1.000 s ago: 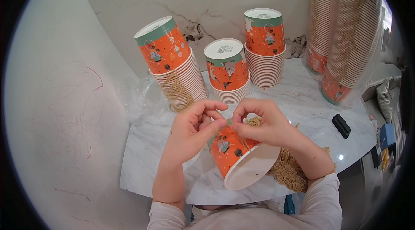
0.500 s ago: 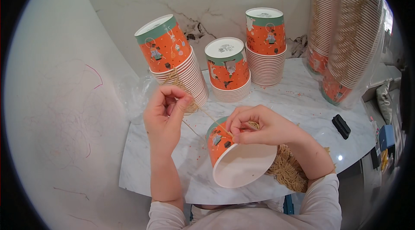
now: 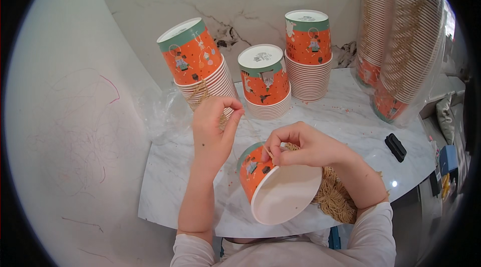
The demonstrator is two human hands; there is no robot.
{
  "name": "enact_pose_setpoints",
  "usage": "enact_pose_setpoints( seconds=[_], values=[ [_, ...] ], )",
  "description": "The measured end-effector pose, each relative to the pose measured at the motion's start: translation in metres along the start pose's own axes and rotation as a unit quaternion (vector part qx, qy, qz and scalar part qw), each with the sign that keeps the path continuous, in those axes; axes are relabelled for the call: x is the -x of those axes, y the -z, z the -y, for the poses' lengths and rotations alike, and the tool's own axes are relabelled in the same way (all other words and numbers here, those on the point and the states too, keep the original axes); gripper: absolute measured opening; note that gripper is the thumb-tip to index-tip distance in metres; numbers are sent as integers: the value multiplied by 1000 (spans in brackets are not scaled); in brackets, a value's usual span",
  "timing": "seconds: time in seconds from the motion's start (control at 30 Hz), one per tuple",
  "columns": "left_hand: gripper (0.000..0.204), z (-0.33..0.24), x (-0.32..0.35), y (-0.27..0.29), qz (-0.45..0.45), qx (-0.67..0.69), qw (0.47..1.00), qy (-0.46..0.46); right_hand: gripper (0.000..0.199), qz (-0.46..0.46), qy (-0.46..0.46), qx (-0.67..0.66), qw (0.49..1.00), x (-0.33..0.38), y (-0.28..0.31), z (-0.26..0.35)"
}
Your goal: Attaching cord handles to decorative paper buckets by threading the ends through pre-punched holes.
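An orange paper bucket with a green band lies tilted on its side, its white open mouth facing me. Against its wall near the rim, my right hand is closed in a pinch on a tan cord. My left hand, also pinched, is raised to the left of the bucket with the thin cord running from its fingertips towards my right hand. Behind my left hand, more tan cord hangs on the leaning left stack. A tan cord bundle lies beside the bucket under my right forearm.
Upside-down stacks of matching buckets stand at the back: a leaning left stack, a short middle stack and a right stack. Bagged bucket stacks lean at the far right. A black clip-like object lies on the marble table.
My left hand has moved right, closer to my right hand, and the cord between them has shortened. The bucket has tipped slightly, its mouth shifting a little towards me.
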State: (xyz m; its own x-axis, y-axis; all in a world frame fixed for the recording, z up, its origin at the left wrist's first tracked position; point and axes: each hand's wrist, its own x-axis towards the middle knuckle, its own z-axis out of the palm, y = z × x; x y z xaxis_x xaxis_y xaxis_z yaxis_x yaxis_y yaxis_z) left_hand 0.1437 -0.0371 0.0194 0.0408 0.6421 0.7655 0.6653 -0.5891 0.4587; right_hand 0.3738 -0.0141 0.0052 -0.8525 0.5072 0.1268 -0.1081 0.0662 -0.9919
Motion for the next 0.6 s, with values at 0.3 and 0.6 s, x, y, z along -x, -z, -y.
enact_pose_setpoints(
  seconds=[0.3,0.6],
  values=[
    [30,-61,16,16,234,46,969,55,25,-87,8,-130,988,-7,10,-18],
    [14,-54,18,12,242,56,963,103,16,-198,8,-244,949,-11,7,-13]
  ],
)
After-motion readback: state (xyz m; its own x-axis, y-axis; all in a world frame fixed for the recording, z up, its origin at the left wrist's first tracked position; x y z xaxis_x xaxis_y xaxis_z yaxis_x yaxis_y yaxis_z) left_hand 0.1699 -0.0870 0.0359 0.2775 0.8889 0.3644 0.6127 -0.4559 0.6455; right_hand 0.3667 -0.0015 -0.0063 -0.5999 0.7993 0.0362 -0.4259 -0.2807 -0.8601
